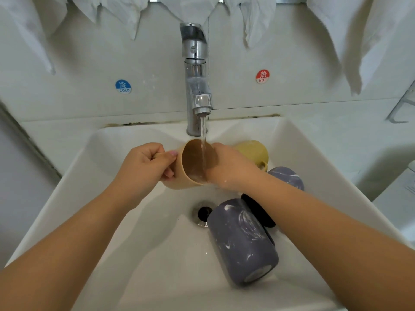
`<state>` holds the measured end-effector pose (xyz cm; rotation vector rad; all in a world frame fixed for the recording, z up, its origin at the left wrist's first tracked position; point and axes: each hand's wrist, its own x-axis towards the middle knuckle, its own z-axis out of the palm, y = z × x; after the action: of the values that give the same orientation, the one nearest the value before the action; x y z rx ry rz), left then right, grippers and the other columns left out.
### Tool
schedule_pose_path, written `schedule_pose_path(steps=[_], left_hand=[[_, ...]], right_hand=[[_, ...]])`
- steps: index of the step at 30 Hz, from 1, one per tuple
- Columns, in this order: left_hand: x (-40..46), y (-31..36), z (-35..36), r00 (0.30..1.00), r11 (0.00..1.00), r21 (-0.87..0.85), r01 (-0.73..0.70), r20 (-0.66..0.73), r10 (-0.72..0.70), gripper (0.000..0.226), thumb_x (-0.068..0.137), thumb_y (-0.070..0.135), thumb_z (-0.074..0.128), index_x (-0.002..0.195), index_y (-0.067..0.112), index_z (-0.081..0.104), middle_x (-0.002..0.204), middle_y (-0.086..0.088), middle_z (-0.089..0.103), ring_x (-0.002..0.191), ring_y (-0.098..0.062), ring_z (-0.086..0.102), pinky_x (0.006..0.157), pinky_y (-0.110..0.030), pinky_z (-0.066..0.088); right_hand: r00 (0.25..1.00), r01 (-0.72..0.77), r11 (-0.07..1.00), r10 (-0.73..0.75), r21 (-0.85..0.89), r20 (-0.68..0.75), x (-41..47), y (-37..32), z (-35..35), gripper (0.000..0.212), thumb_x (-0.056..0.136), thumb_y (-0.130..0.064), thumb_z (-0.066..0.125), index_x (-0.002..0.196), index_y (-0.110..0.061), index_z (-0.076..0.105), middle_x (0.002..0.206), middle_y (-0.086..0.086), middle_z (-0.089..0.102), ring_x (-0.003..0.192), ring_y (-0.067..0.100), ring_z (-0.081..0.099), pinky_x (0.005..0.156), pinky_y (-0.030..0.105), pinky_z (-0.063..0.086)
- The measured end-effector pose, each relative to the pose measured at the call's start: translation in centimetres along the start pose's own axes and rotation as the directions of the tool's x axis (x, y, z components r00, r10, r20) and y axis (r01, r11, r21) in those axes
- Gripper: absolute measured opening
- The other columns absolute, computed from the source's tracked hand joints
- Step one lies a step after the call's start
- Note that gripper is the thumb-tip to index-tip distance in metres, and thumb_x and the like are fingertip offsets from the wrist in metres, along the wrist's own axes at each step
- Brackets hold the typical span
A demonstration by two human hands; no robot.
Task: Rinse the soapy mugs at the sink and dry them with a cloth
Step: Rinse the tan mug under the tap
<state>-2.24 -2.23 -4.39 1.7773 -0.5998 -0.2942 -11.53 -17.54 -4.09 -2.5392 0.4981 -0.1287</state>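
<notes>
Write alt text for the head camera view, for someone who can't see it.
Two hands hold a tan mug under the running faucet: left hand grips the handle, right hand the rim. Two soapy purple mugs and a yellow mug lie in the white sink.

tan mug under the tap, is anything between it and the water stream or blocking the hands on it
Nothing visible does. The stream from the faucet falls straight into the tan mug. The left hand grips its handle and the right hand reaches into its mouth. The other mugs lie lower in the sink.
</notes>
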Motion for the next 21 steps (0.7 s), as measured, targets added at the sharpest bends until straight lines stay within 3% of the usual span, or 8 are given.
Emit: schedule_pose_path(steps=[2, 5, 7, 10, 12, 14, 16, 21], left_hand=[[0.0, -0.1, 0.0, 0.999, 0.994, -0.101, 0.045, 0.008, -0.045, 0.037, 0.096, 0.010, 0.055, 0.062, 0.003, 0.041, 0.046, 0.000, 0.054, 0.048, -0.014, 0.053, 0.071, -0.038, 0.052], [0.1, -0.2, 0.1, 0.996, 0.983, -0.161, 0.084, 0.040, -0.079, 0.040, 0.096, 0.009, 0.054, 0.059, 0.009, 0.038, 0.046, 0.000, 0.052, 0.045, -0.013, 0.052, 0.068, -0.033, 0.053], [0.0, -0.2, 0.2, 0.994, 0.980, -0.171, 0.101, 0.050, -0.094, 0.039, 0.097, 0.010, 0.054, 0.060, 0.009, 0.039, 0.045, 0.001, 0.052, 0.046, -0.012, 0.052, 0.062, -0.028, 0.054], [0.0, -0.4, 0.3, 0.995, 0.984, -0.150, 0.097, 0.045, -0.091, 0.039, 0.097, 0.011, 0.054, 0.060, 0.008, 0.041, 0.046, 0.001, 0.053, 0.047, -0.011, 0.053, 0.059, -0.025, 0.054], [0.0, -0.6, 0.4, 0.995, 0.983, -0.150, 0.104, 0.026, -0.101, 0.041, 0.097, 0.011, 0.054, 0.059, 0.008, 0.041, 0.046, 0.001, 0.053, 0.048, -0.011, 0.053, 0.064, -0.029, 0.053], [0.1, -0.8, 0.5, 0.994, 0.979, -0.172, 0.113, 0.018, -0.111, 0.041, 0.098, 0.011, 0.053, 0.059, 0.008, 0.040, 0.046, 0.001, 0.052, 0.048, -0.012, 0.052, 0.066, -0.031, 0.053], [0.1, -0.9, 0.9, 0.994, 0.981, -0.163, 0.104, 0.034, -0.100, 0.040, 0.097, 0.011, 0.053, 0.060, 0.007, 0.041, 0.047, 0.000, 0.054, 0.049, -0.012, 0.055, 0.071, -0.036, 0.053], [-0.2, -0.9, 1.9, 0.992, 0.978, -0.172, 0.119, 0.069, -0.108, 0.039, 0.098, 0.013, 0.053, 0.061, 0.007, 0.040, 0.048, 0.000, 0.054, 0.049, -0.008, 0.056, 0.075, -0.037, 0.053]], right_hand=[[0.997, -0.025, 0.992, 0.034, 0.125, -0.073, -0.7, -0.2, -0.5, 0.032, 0.081, -0.026, 0.066, 0.106, -0.022, 0.046, 0.096, -0.003, 0.057, 0.090, 0.020, 0.059, 0.077, 0.039, 0.052], [0.953, 0.125, 0.991, -0.105, 0.055, -0.284, -1.9, -0.3, -1.1, 0.039, 0.083, -0.019, 0.063, 0.119, -0.021, 0.048, 0.111, -0.005, 0.049, 0.104, 0.016, 0.049, 0.085, 0.035, 0.047], [0.954, 0.229, 0.970, -0.207, 0.084, -0.215, -2.8, -0.9, -1.5, 0.024, 0.083, -0.010, 0.056, 0.103, -0.023, 0.058, 0.104, -0.006, 0.055, 0.100, 0.015, 0.052, 0.084, 0.032, 0.047], [0.957, 0.268, 0.960, -0.275, 0.081, 0.091, -3.4, -1.4, -0.7, 0.023, 0.077, -0.003, 0.048, 0.076, -0.023, 0.060, 0.078, 0.001, 0.060, 0.079, 0.019, 0.053, 0.069, 0.027, 0.039], [0.948, 0.253, 0.959, -0.272, 0.124, 0.166, -3.2, -1.4, 0.0, 0.021, 0.075, -0.001, 0.045, 0.081, -0.013, 0.062, 0.078, 0.007, 0.060, 0.079, 0.023, 0.049, 0.068, 0.027, 0.035], [0.948, 0.220, 0.944, -0.267, 0.248, 0.176, -2.9, -1.7, 0.5, 0.031, 0.076, -0.002, 0.044, 0.094, -0.018, 0.063, 0.092, 0.001, 0.064, 0.097, 0.023, 0.051, 0.093, 0.032, 0.035], [0.957, 0.204, 0.941, -0.250, 0.270, 0.150, -2.5, -2.0, 0.8, 0.034, 0.081, -0.002, 0.044, 0.104, -0.021, 0.061, 0.104, -0.001, 0.065, 0.111, 0.020, 0.050, 0.115, 0.041, 0.010], [0.978, 0.096, 0.950, -0.145, 0.296, 0.148, -2.3, -2.6, 0.9, 0.014, 0.090, -0.008, 0.046, 0.095, -0.013, 0.058, 0.094, 0.002, 0.060, 0.115, 0.022, 0.048, 0.115, 0.045, -0.015]])
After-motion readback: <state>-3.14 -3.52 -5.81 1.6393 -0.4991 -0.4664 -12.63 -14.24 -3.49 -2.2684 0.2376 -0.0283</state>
